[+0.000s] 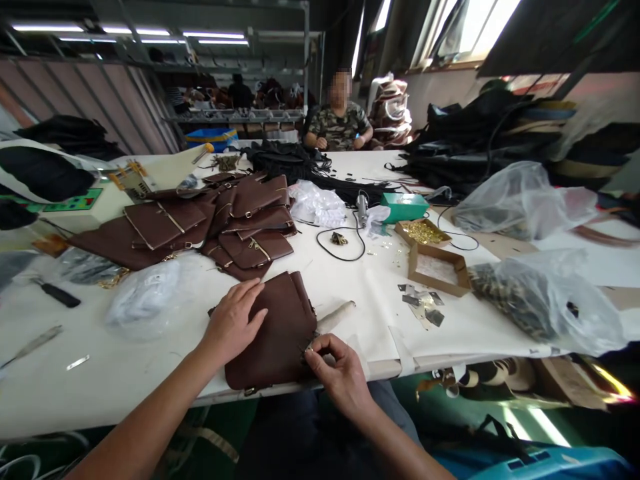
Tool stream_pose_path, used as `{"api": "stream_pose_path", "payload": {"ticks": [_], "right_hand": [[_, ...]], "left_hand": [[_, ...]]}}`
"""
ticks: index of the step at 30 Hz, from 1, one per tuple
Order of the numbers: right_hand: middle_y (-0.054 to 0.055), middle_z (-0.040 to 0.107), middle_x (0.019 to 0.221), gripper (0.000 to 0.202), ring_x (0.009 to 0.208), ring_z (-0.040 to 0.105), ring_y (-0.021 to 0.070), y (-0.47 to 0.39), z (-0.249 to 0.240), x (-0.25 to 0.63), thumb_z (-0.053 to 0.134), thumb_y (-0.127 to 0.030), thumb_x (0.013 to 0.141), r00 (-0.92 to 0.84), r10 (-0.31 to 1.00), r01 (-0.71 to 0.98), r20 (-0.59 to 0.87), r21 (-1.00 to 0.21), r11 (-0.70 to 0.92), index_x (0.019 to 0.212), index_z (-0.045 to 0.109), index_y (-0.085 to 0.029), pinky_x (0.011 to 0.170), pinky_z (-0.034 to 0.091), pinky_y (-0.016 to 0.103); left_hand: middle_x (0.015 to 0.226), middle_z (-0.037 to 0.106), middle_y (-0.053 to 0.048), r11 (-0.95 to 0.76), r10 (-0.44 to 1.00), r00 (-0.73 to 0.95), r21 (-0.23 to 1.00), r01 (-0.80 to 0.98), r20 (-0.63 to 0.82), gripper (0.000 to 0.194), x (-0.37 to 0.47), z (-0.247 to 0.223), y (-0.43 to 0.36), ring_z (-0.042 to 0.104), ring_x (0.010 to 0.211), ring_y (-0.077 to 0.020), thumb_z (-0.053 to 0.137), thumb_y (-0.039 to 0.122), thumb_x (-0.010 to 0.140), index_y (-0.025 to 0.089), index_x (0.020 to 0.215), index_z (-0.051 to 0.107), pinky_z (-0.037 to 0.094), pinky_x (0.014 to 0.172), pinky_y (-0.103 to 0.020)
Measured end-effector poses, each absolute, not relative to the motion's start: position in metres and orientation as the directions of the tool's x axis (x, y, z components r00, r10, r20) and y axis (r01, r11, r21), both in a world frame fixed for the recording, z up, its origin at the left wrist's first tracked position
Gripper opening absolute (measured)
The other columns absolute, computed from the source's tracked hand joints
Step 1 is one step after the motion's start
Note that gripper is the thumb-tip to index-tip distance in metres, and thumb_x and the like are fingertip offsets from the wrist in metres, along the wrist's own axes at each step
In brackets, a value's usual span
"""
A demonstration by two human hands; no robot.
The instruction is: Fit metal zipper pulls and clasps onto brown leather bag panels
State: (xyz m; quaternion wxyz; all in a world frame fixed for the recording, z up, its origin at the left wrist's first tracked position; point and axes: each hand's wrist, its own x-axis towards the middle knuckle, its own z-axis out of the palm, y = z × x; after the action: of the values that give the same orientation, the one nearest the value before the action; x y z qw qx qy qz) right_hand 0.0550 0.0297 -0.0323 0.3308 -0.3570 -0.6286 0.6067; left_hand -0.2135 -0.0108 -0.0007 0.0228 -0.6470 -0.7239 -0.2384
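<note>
A dark brown leather bag lies flat at the table's front edge, close to me. My left hand rests on its upper left side, fingers spread and flat. At the bag's right edge, my right hand is closed in a pinch of thumb and forefinger. A small dark piece shows at those fingertips, too small to name. Just beyond that hand lies a pale, stick-like tool, partly hidden behind the bag. Small metal plates are scattered farther to the right.
More brown bags are piled at the back left. Cardboard trays, a green box and plastic bags stand on the right. A screwdriver-like tool lies at left. Across the table sits a person in camouflage.
</note>
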Motion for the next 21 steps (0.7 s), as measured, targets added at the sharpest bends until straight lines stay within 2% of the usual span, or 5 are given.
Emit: {"api": "stream_pose_path", "payload": {"ticks": [6,9,11,16,21], "right_hand": [[0.004,0.074,0.081,0.03,0.076,0.063,0.0213,0.046,-0.042,0.06,0.078,-0.05,0.091,-0.447,0.892,0.004,-0.071,-0.997,-0.077,0.085,0.072,-0.021,0.073,0.048,0.034],[0.005,0.076,0.083,0.03,0.08,0.066,0.0228,0.061,-0.04,0.058,0.079,-0.05,0.089,-0.485,0.871,-0.03,-0.072,-0.995,-0.099,0.084,0.072,-0.021,0.077,0.051,0.035],[0.005,0.076,0.085,0.028,0.081,0.067,0.0225,0.071,-0.037,0.053,0.079,-0.048,0.089,-0.526,0.848,-0.027,-0.073,-0.994,-0.103,0.084,0.073,-0.021,0.077,0.051,0.034],[0.001,0.071,0.076,0.028,0.072,0.062,0.0185,0.093,-0.037,0.039,0.079,-0.047,0.086,-0.424,0.905,-0.013,-0.043,-0.998,-0.054,0.08,0.072,-0.02,0.069,0.047,0.031],[0.002,0.072,0.077,0.029,0.072,0.062,0.0185,0.11,-0.037,0.039,0.079,-0.048,0.085,-0.304,0.953,-0.022,0.014,-1.0,0.008,0.081,0.072,-0.02,0.071,0.047,0.031]], "left_hand": [[0.149,0.063,-0.013,-0.02,0.955,-0.069,0.295,0.955,0.287,0.05,-0.207,-0.006,-0.058,0.06,0.136,-0.0331,0.063,0.045,0.1,0.023,0.145,0.06,0.051,0.116,-0.054],[0.154,0.062,-0.013,-0.099,0.986,0.06,0.255,0.962,0.155,0.079,-0.221,-0.018,-0.104,0.06,0.138,-0.0375,0.084,0.053,0.082,0.027,0.151,0.057,0.054,0.114,-0.053],[0.16,0.057,-0.012,-0.125,0.987,0.103,0.193,0.973,0.123,0.086,-0.226,-0.026,-0.126,0.054,0.145,-0.0393,0.089,0.045,0.077,0.027,0.155,0.055,0.051,0.118,-0.055],[0.156,0.063,-0.007,-0.132,0.979,0.098,0.19,0.973,0.177,0.056,-0.231,-0.036,-0.129,0.056,0.146,-0.0323,0.067,0.019,0.091,0.029,0.147,0.064,0.05,0.119,-0.052],[0.144,0.072,-0.004,-0.125,0.97,0.038,0.355,0.926,0.24,0.04,-0.241,-0.018,-0.111,0.063,0.137,-0.0307,0.064,0.028,0.096,0.032,0.135,0.072,0.052,0.117,-0.051]]}}
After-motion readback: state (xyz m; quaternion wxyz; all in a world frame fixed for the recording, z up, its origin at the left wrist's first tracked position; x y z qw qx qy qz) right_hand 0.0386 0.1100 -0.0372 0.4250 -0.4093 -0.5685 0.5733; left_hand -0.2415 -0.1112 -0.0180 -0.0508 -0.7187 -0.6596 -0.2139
